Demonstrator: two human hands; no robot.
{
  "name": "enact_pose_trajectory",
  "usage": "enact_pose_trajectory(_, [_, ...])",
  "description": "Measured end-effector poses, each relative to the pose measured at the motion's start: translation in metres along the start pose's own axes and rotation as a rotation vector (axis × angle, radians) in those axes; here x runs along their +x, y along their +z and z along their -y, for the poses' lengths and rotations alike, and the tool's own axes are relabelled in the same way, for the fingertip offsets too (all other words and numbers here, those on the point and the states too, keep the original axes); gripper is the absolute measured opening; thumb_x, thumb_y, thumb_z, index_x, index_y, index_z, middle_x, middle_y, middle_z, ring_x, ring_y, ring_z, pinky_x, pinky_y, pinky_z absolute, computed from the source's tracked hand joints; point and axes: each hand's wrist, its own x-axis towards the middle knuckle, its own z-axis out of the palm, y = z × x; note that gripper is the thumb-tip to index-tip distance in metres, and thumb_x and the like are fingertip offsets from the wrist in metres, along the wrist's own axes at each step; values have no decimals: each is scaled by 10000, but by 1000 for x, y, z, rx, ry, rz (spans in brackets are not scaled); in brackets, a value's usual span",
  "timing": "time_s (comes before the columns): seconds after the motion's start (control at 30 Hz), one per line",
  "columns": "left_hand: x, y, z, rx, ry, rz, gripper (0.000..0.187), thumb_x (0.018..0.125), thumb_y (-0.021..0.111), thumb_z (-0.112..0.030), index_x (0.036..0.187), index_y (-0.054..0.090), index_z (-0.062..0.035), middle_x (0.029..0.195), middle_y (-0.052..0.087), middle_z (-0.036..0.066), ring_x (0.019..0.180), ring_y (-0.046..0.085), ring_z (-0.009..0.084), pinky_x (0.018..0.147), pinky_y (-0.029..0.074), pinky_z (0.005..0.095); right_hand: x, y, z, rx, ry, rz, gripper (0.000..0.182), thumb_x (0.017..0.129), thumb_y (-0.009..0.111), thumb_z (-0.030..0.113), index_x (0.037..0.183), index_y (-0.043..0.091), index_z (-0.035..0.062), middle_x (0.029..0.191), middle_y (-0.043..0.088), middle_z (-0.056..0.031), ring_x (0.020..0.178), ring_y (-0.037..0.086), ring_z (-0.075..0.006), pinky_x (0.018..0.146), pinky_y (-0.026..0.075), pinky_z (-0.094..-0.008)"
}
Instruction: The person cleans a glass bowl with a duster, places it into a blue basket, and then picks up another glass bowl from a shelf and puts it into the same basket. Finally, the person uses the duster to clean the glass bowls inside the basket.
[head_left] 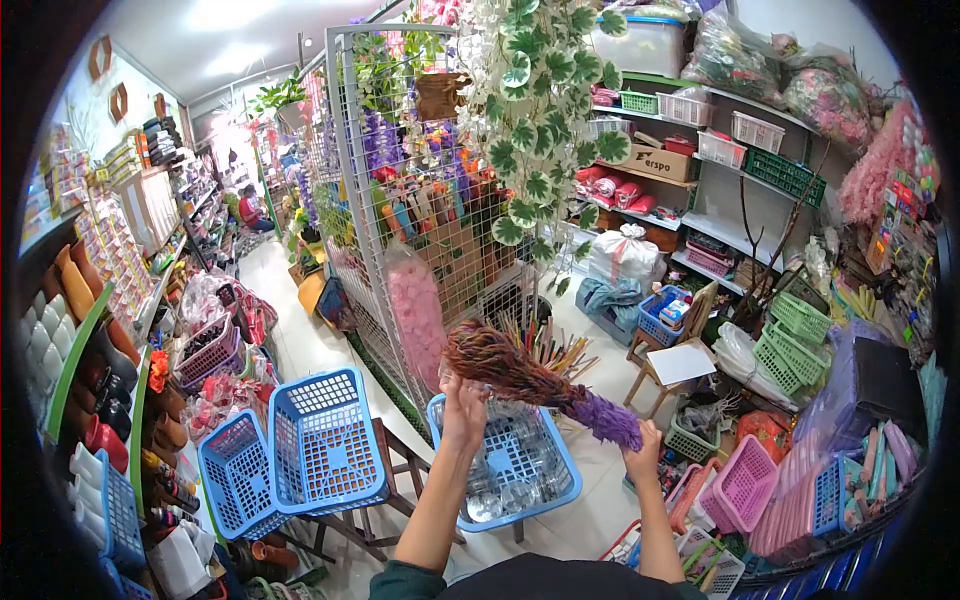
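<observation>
A long bundle of dried flowers [515,365], reddish brown at its left end and purple at its right, is held slantwise in front of me. My right hand [643,452] is closed around the purple end. At the brown end, my left hand [463,412] is raised with its fingers bent against the underside; the bundle partly hides its fingertips. Beneath the bundle is a blue basket [437,425] containing several clear glass or plastic pieces. Thin sticks [560,355] stand just behind the bundle.
Two blue baskets [325,380] rest on a wooden stool to my left. A wire mesh rack [350,200] with hanging leaves rises ahead. A wooden chair [660,370], pink baskets [742,485] and green baskets [790,350] are to my right. A person [250,210] sits far down the aisle.
</observation>
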Motion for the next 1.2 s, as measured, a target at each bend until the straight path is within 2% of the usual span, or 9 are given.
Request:
enact_pose_trajectory(0.1, [-1,-23,22,153,75,-92,289,966,462,-374,1146,355,-176,1282,467,17,1168,458,163,825,359,313,1,11,10,-36,-51,-24,345,619,719,134,937,630,32,883,625,-113,869,535,-302,783,348,-380])
enact_pose_trajectory(0.2, [-1,-9,18,93,90,-140,552,910,547,-456,1324,368,-138,1299,469,22,1195,458,194,943,412,385,0,8,26,-24,-89,-33,369,607,722,142,946,629,29,897,630,-116,873,539,-298,783,342,-380])
enact_pose_trajectory(0.43, [-7,-36,34,384,25,-151,558,909,489,-448,1339,423,-98,1259,516,35,1203,461,193,1007,362,388,16,8,37,-68,-69,-19,385,615,721,178,964,634,43,891,632,-101,851,534,-294,763,332,-393])
enact_pose_trajectory(0.7, [-20,5,-8,-355,-86,-31,635,843,353,-609,1233,508,-133,1167,534,73,1079,492,255,877,407,410,-5,27,23,24,-48,51,290,677,682,166,950,648,75,866,628,-107,839,536,-295,757,343,-393])
enact_pose_trajectory(0.77, [-24,5,-5,-73,-169,-169,727,830,276,-685,1243,506,-132,1179,556,79,1057,519,255,797,409,356,-16,28,21,53,79,42,285,674,651,131,950,652,62,845,615,-150,833,537,-328,795,360,-403])
enact_pose_trajectory(0.9, [-17,-22,10,-296,-137,-162,733,831,284,-692,1256,497,-135,1177,559,81,1068,529,273,904,430,443,-25,23,20,-82,-99,159,295,677,682,168,952,649,67,902,634,-95,866,536,-302,766,351,-412])
enact_pose_trajectory(0.93, [-21,-19,5,-35,-55,-242,737,828,292,-700,1256,494,-135,1182,565,82,1060,545,274,968,407,472,-27,27,16,-74,-67,116,286,668,679,166,937,650,74,890,633,-91,862,532,-307,764,348,-417])
enact_pose_trajectory(1.1, [-31,-47,11,-169,-89,-58,683,894,347,-613,1382,378,-136,1227,535,64,1101,527,251,929,421,429,-33,33,6,-115,10,171,283,662,670,174,923,648,66,869,628,-89,868,533,-299,764,346,-405])
enact_pose_trajectory(1.2, [-46,-65,22,-157,-168,-320,680,890,335,-612,1373,400,-136,1207,543,57,1071,527,247,909,421,433,-50,47,6,-63,-54,193,290,666,657,158,943,657,71,820,638,-114,833,558,-312,752,383,-418])
